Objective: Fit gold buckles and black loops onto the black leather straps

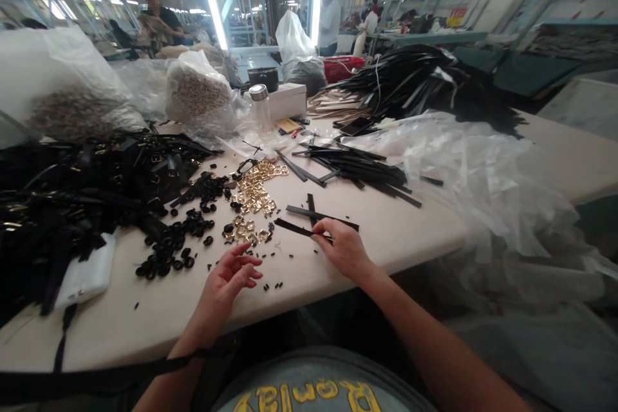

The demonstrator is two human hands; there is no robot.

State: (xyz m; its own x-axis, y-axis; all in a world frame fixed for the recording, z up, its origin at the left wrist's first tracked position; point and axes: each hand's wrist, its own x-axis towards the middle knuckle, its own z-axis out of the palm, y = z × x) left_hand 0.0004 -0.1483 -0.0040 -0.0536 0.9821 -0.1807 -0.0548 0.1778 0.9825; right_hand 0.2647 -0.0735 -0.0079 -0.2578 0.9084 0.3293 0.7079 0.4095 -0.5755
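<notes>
My right hand [344, 246] rests on the pale table [425, 232] and pinches the end of a thin black strap [295, 228] that lies flat, pointing left. Two more black straps [322, 214] lie crossed just beyond it. My left hand [230, 277] hovers palm-up near the table's front edge, fingers curled and apart, holding nothing that I can see. Just beyond it lies a scatter of gold metal buckles [253, 196] and small black loops [181, 232].
A heap of black straps with buckles [72, 187] fills the left. A bundle of loose black strips [357, 167] lies mid-table, crumpled clear plastic [473, 167] to the right. Bags of parts [197, 90], a jar [261, 106] and a white box [290, 100] stand behind. People work in the background.
</notes>
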